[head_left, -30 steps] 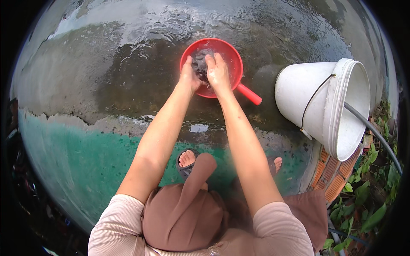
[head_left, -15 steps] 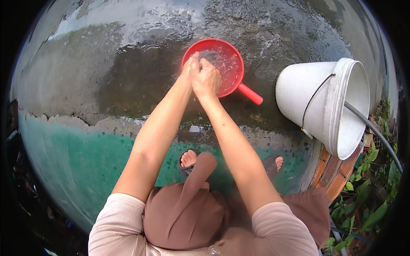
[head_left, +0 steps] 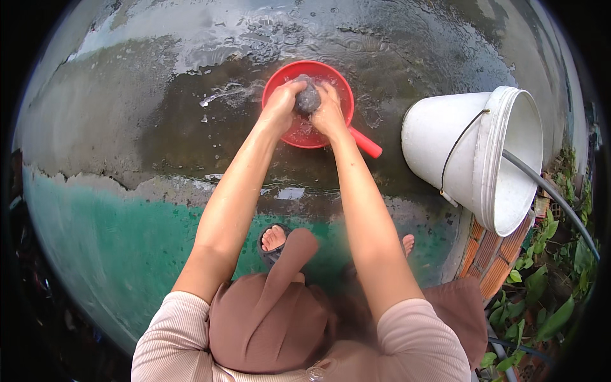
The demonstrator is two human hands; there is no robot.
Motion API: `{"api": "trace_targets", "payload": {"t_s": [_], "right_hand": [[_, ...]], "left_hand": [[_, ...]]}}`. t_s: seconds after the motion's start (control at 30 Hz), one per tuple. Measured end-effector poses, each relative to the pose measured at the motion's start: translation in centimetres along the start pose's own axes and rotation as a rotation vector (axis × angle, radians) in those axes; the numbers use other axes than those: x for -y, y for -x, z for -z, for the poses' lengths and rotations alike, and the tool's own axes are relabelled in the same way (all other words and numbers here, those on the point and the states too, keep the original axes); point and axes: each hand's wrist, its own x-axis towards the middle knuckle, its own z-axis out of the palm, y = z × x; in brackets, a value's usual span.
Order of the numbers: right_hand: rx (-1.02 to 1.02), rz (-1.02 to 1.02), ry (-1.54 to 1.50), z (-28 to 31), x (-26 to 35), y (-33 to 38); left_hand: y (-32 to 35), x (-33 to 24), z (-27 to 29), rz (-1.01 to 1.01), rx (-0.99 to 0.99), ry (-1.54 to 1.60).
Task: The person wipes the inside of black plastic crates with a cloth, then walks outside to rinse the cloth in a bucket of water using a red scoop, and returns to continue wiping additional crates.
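Observation:
A red plastic water dipper (head_left: 347, 95) sits on the wet ground in front of me, its handle pointing to the near right. Water splashes inside it. Over the dipper, a rounded, rough grey lump (head_left: 308, 100) is gripped between both my hands; it looks like a scouring pad, but its kind is not certain. My left hand (head_left: 280, 105) holds its left side with the thumb on top. On the other side, my right hand (head_left: 328, 111) curls its fingers round it.
A white bucket (head_left: 445, 130) lies tipped to the right, with a dark hose (head_left: 547, 184) running into its mouth. Bricks (head_left: 493, 251) and leafy plants (head_left: 547, 293) border the right side. Below me is a green-painted floor (head_left: 127, 242), with a broken concrete edge (head_left: 153, 191) beyond it.
My hands have moved apart from their close clasp, and more of the grey lump shows between them. Water has splashed out to the left of the dipper.

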Motion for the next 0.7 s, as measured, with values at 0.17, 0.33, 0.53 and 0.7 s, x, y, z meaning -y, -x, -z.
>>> {"api": "trace_targets", "payload": {"t_s": [0.17,0.33,0.53,0.7], "right_hand": [[0.228,0.111,-1.269,4.4,7.9,-1.9],[0.406,0.138,-1.900,4.1,19.5,-4.8],[-0.337,0.923,-0.044,0.2,22.0,-5.2],[-0.023,0.763,-0.065,-2.6,25.7,-5.6]], "left_hand": [[5.1,-7.7,2.5,-0.259,-0.271,0.442],[3.9,-8.7,0.8,-0.781,0.429,0.541],[4.6,-13.6,3.8,-0.562,-0.065,0.654],[5.1,-12.5,4.7,-0.628,0.212,0.699]]}}
